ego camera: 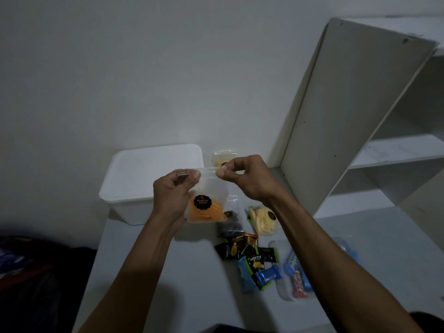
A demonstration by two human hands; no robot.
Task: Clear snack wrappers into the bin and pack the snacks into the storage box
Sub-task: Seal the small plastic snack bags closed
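A clear zip bag of orange chips point(208, 210) with a round black label hangs above the table. My left hand point(174, 192) pinches its top left corner and my right hand point(249, 175) pinches the top strip on the right. Behind them the white storage box point(134, 179) sits with its lid on. On the table lie a bag of pale yellow chips point(263, 221), a dark snack bag point(228, 227), several black Nextar packets point(242, 248) and blue wrapped snacks point(266, 276). Another pale chip bag point(219, 158) lies partly hidden behind my right hand.
A clear pouch with red and blue packets point(296, 277) lies at the right under my forearm. White shelving point(374, 140) stands at the right, its side panel leaning over the table. Dark bedding point(31, 272) fills the lower left beside the table edge. No bin is in view.
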